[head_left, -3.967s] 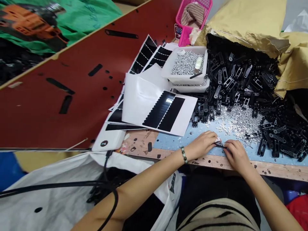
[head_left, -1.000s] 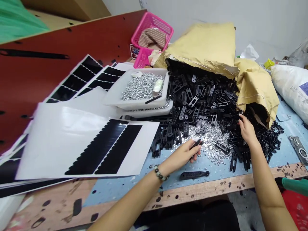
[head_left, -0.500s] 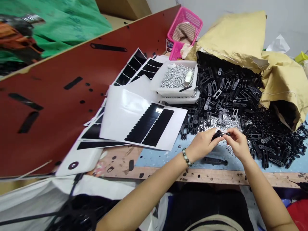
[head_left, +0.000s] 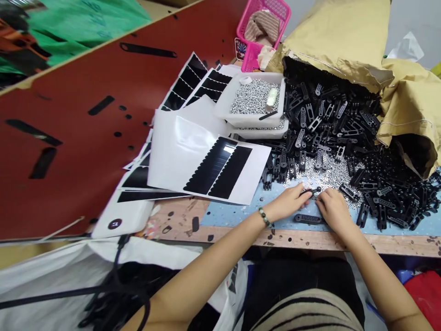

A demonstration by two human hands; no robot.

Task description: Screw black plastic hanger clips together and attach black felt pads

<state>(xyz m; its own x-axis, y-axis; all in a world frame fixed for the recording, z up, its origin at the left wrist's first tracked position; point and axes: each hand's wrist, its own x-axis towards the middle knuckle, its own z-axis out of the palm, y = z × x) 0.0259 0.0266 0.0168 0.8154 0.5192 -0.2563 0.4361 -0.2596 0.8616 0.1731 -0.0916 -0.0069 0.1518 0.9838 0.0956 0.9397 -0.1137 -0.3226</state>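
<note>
My left hand and my right hand meet low over the blue mat, both pinching a small black plastic part between the fingertips. A beaded bracelet sits on my left wrist. Another long black plastic piece lies flat on the mat just below my hands. Loose silver screws and washers are scattered right behind the fingers. A large heap of black plastic parts spills from a torn tan paper sack beyond them.
Two stacked white trays of screws stand at the back centre. White sheets with black sticker strips lie to the left. A red board leans at the left, a pink basket stands behind. White bags and a black cable hang below the wooden table edge.
My right hand came back from the black heap and joined my left on the small black part. Both hands then dropped lower, close to the mat. The view swung left and down.
</note>
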